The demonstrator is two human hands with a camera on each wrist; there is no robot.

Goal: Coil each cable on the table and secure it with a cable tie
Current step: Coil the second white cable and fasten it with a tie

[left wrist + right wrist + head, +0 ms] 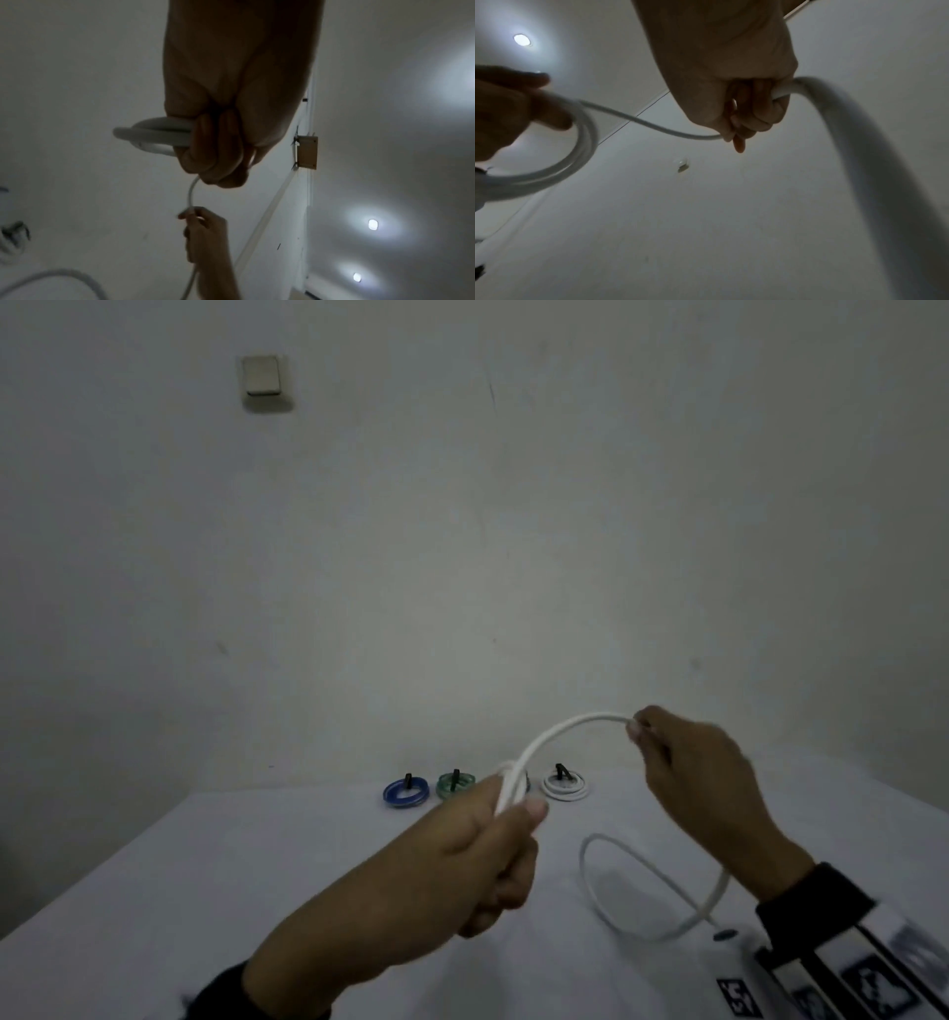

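Observation:
A white cable (560, 729) arches in the air between my two hands above the table. My left hand (493, 845) grips a small bundle of its loops (159, 134), fingers curled round them. My right hand (683, 762) is raised to the right and holds the cable (654, 126) in its curled fingers. The free length (662, 870) drops from that hand and curls in a loop on the white table (257, 855). In the right wrist view the coil (577, 154) hangs from the left hand (508, 105).
Three tied coils lie at the table's far edge: blue (405, 792), green (454, 784) and white (565, 785), each with a black tie. A wall stands close behind. A sleeve with printed markers (842, 973) covers my right wrist.

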